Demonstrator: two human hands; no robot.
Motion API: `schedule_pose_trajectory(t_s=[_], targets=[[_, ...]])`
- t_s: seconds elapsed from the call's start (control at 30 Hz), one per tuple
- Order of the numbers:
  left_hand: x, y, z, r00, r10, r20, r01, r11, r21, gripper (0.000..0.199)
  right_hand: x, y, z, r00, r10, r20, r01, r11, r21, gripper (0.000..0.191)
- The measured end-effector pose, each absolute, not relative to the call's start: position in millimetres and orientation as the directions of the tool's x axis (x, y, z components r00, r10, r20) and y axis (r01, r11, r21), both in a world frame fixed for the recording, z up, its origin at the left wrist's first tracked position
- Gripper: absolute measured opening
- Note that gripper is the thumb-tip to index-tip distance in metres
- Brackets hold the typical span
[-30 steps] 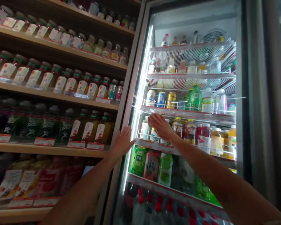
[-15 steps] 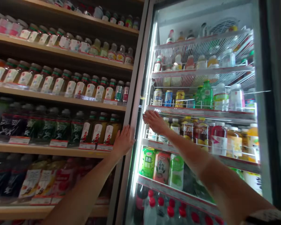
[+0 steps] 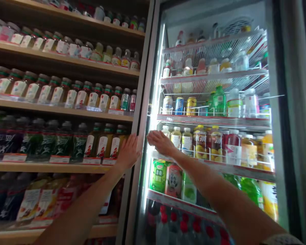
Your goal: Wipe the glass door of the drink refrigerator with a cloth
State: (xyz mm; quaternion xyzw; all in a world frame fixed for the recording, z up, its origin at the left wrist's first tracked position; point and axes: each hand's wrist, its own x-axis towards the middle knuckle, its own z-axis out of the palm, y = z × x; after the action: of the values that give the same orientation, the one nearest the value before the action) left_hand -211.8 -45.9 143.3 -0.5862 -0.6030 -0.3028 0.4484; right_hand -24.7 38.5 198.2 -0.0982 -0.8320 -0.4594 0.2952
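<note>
My left hand (image 3: 128, 151) is open, its fingers stretched upward, at the metal frame (image 3: 144, 73) between the wooden shelves and the lit drinks fridge. Whether the palm presses on the frame I cannot tell. Over the left edge of the fridge's glass door (image 3: 209, 15) is my right hand (image 3: 160, 141), open and flat, fingers pointing left, holding nothing. Behind it on a wire rack stand small labelled bottles (image 3: 175, 137). Cartons in green (image 3: 158, 175) and pink (image 3: 173, 180) sit one rack below.
Wooden shelves (image 3: 66, 107) at left carry rows of juice bottles (image 3: 44, 91) and dark bottles (image 3: 61, 137). Inside the fridge are cans (image 3: 191, 106), a green bottle (image 3: 219, 101) and, at the bottom, red-capped bottles (image 3: 163, 228). A grey frame (image 3: 287, 119) bounds the fridge at right.
My right hand has shifted left and down, toward the fridge's left edge and my left hand. The left hand stays at the frame, while the whole view has moved slightly.
</note>
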Motion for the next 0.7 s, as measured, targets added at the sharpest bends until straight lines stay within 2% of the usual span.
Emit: schedule_pose_trajectory(t_s=[0.07, 0.13, 0.27, 0.3, 0.37, 0.5, 0.57, 0.63, 0.7], targets=[[-201.4, -44.9, 144.9, 0.112, 0.424, 0.899, 0.979, 0.107, -0.173, 0.059, -10.5, 38.6, 217.7, -0.705, -0.05, 0.708, 0.573, 0.548, 0.61, 0.051], [-190.8, -42.3, 144.1, 0.139, 0.413, 0.9, 0.98, 0.071, -0.184, 0.058, 7.2, 37.4, 214.8, -0.662, -0.022, 0.749, 0.623, 0.54, 0.566, 0.053], [-164.6, -36.0, 141.0, 0.155, 0.401, 0.903, 0.988, -0.057, -0.145, 0.056, 46.1, 28.2, 151.5, -0.783, -0.032, 0.621, 0.5, 0.562, 0.659, 0.053], [-155.2, -34.9, 141.3, 0.145, 0.393, 0.908, 0.988, -0.102, -0.114, 0.056, 54.0, 25.7, 136.9, -0.816, -0.043, 0.576, 0.454, 0.568, 0.686, 0.053], [-131.1, -33.2, 143.0, 0.116, 0.362, 0.925, 0.975, -0.217, -0.037, 0.055, 64.8, 22.5, 123.4, -0.813, -0.033, 0.582, 0.46, 0.576, 0.676, 0.056], [-69.8, -25.8, 142.9, -0.046, 0.323, 0.945, 0.848, -0.488, 0.208, 0.051, 68.8, 24.8, 147.6, -0.574, 0.053, 0.817, 0.698, 0.553, 0.455, 0.061], [-42.6, -18.0, 138.4, -0.158, 0.333, 0.929, 0.759, -0.56, 0.33, 0.05, 70.2, 27.3, 158.8, -0.487, 0.071, 0.871, 0.756, 0.533, 0.379, 0.063], [-22.8, -8.5, 134.0, -0.224, 0.322, 0.92, 0.705, -0.598, 0.381, 0.048, 77.9, 28.8, 158.9, -0.492, 0.057, 0.869, 0.758, 0.52, 0.395, 0.066], [-9.0, 0.9, 133.2, -0.256, 0.282, 0.925, 0.696, -0.61, 0.378, 0.047, 95.7, 28.8, 152.5, -0.539, 0.024, 0.842, 0.734, 0.503, 0.456, 0.071]])
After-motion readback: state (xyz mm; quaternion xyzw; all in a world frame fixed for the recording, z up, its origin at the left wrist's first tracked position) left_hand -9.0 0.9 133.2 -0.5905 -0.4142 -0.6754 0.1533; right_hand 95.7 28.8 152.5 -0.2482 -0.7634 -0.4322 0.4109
